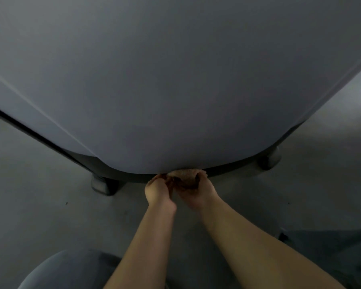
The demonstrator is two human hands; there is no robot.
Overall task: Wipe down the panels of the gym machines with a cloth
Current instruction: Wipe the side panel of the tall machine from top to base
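While a bunched tan terry cloth (186,176) sits pressed against the bottom edge of a broad, smooth grey machine panel (175,80), a person works low to the floor, both hands gathered on the fabric. The left hand (157,191) pinches the cloth's left end with curled fingers; the right hand (198,189) curls round its right end, so neither hand is free. The wad lies directly ahead of the hands and touching them, its long axis running left to right along the panel's lower rim, with the two hands about equally near it. From there the panel stretches up and away, which suggests any coming stroke would travel upward or sideways along that rim. Beneath the panel runs a dark base strip (233,165), carried on two dark rounded feet (102,185) standing on a plain grey floor (40,205). Grey-clad knees (71,270) frame the lower corners.
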